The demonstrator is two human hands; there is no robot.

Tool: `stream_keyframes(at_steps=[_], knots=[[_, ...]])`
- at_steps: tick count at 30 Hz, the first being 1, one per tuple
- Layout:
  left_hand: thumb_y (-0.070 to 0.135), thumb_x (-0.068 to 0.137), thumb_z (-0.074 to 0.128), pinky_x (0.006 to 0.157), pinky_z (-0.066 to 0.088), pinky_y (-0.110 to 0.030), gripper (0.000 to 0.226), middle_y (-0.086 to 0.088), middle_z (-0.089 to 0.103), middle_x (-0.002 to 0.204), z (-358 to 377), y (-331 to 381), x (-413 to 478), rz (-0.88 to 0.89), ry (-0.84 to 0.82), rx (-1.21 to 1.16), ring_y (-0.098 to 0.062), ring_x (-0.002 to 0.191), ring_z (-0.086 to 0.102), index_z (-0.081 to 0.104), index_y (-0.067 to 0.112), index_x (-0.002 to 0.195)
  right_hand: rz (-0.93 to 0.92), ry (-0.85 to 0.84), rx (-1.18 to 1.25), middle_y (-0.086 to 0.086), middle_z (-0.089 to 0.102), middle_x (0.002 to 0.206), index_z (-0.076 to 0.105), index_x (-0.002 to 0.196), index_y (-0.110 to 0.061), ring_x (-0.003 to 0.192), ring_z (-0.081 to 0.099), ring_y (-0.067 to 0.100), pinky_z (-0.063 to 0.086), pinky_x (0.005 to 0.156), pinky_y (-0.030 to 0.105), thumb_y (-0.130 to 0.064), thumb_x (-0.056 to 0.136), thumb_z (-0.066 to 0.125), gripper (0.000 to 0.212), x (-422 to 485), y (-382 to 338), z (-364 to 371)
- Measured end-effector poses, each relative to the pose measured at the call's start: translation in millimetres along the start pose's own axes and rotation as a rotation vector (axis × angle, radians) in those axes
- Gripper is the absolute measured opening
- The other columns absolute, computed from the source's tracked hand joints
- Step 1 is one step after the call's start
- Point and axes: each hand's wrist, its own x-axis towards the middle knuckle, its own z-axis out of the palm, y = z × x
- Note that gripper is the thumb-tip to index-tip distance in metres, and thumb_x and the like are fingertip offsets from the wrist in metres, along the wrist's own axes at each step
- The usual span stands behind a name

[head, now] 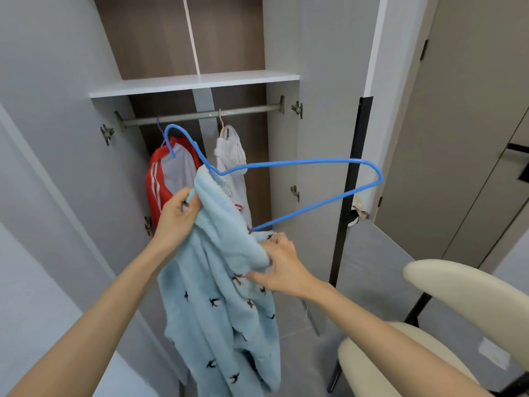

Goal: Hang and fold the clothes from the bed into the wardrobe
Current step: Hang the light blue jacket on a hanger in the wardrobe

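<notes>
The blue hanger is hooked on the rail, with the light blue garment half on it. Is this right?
No. The head view shows the blue hanger off the rail, hook free below it, the light blue garment half on it.

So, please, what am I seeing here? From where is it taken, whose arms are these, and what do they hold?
There is no machine here. A person wears a camera on the head, so the picture looks forward and down along their own bare arms. The left hand grips the top edge of a light blue fleece garment; the right hand grips its fabric lower down. A blue wire hanger is partly inside the garment and not yet on the rail. In the wardrobe, a red and white jacket and a white garment hang from that rail. A cream chair stands at the lower right.
</notes>
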Motion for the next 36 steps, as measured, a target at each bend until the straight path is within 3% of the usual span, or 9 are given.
stream_keyframes(at_steps=[4, 6, 11, 17, 20, 22, 26, 30, 36], knots=[[0.030, 0.098, 0.052, 0.067, 0.038, -0.032, 0.023, 0.003, 0.051, 0.075, -10.2, -1.7, -8.8, -0.082, 0.028, -0.060, -0.011, 0.072, 0.044, 0.056, 0.016, 0.080, -0.107, -0.216, -0.147, -0.026, 0.047, 0.093, 0.057, 0.113, -0.040, 0.090, 0.022, 0.002, 0.016, 0.073, 0.034, -0.026, 0.082, 0.063, 0.034, -9.8, -0.6, 11.9], [0.034, 0.097, 0.053, 0.069, 0.036, -0.035, 0.032, -0.006, 0.047, 0.079, -16.6, -6.5, -14.8, -0.100, 0.044, -0.067, -0.017, 0.074, 0.040, 0.052, 0.005, 0.084, -0.091, -0.180, -0.252, -0.021, 0.054, 0.111, 0.056, 0.113, -0.037, 0.091, 0.024, -0.001, 0.019, 0.076, 0.035, -0.015, 0.081, 0.057, 0.039, -10.2, 3.2, 0.7], [0.035, 0.096, 0.054, 0.062, 0.033, -0.032, 0.038, -0.008, 0.042, 0.075, -22.5, -20.8, -28.1, -0.117, 0.100, -0.050, -0.017, 0.070, 0.036, 0.047, 0.001, 0.079, 0.028, 0.080, -0.332, -0.011, 0.027, 0.080, 0.057, 0.110, -0.026, 0.081, 0.019, 0.013, 0.022, 0.079, 0.035, -0.010, 0.081, 0.055, 0.033, -8.4, 16.7, -49.8], [0.026, 0.098, 0.052, 0.060, 0.030, -0.031, 0.026, 0.002, 0.044, 0.068, -13.2, -25.1, -15.1, 0.034, -0.020, 0.191, -0.011, 0.063, 0.035, 0.054, 0.010, 0.078, -0.081, 0.016, -0.247, -0.011, 0.066, 0.106, 0.065, 0.113, -0.021, 0.087, 0.050, 0.008, 0.047, 0.083, 0.032, -0.023, 0.091, 0.062, 0.023, -25.0, 2.9, -54.7], [0.032, 0.097, 0.053, 0.055, 0.029, -0.025, 0.032, 0.013, 0.044, 0.057, -3.9, -22.4, -9.5, 0.070, -0.066, 0.293, -0.006, 0.054, 0.035, 0.049, 0.038, 0.066, -0.301, 0.293, -0.317, -0.005, 0.069, 0.085, 0.071, 0.093, -0.014, 0.073, 0.061, 0.015, 0.053, 0.065, 0.033, -0.019, 0.091, 0.062, 0.011, -34.7, -15.6, -51.7], [0.036, 0.096, 0.053, 0.055, 0.030, -0.024, 0.030, 0.013, 0.047, 0.058, 3.8, -18.3, -9.1, 0.095, -0.104, 0.369, -0.004, 0.054, 0.040, 0.049, 0.041, 0.066, -0.434, 0.522, -0.390, -0.001, 0.068, 0.093, 0.070, 0.095, -0.009, 0.086, 0.060, 0.021, 0.051, 0.077, 0.029, -0.015, 0.091, 0.060, 0.012, -31.0, -25.6, -56.9], [0.041, 0.097, 0.048, 0.059, 0.034, -0.013, 0.027, 0.022, 0.056, 0.068, 19.5, -7.5, -15.8, 0.229, -0.243, 0.450, 0.008, 0.065, 0.051, 0.049, 0.051, 0.071, -0.077, 0.368, -0.393, 0.000, 0.061, 0.122, 0.054, 0.130, -0.014, 0.114, 0.053, 0.018, 0.040, 0.098, 0.030, -0.030, 0.096, 0.055, 0.037, -11.6, -37.2, -81.9], [0.048, 0.100, 0.036, 0.068, 0.032, -0.026, 0.030, 0.016, 0.053, 0.071, 33.9, -7.4, -25.0, 0.358, -0.341, 0.552, 0.001, 0.070, 0.048, 0.046, 0.036, 0.074, 0.136, 0.068, -0.024, -0.011, 0.053, 0.061, 0.063, 0.088, -0.021, 0.058, 0.048, 0.006, 0.039, 0.061, 0.028, -0.031, 0.103, 0.041, 0.029, -5.2, -29.1, -82.2], [0.046, 0.098, 0.025, 0.070, 0.021, -0.027, 0.035, 0.020, 0.043, 0.078, 37.8, -10.8, -34.5, 0.467, -0.305, 0.622, -0.002, 0.076, 0.039, 0.052, 0.028, 0.086, 0.262, 0.062, 0.325, -0.012, 0.036, 0.047, 0.057, 0.057, -0.027, 0.048, 0.030, 0.006, 0.028, 0.048, 0.017, -0.043, 0.095, 0.053, 0.041, -11.6, -22.9, -68.5]])
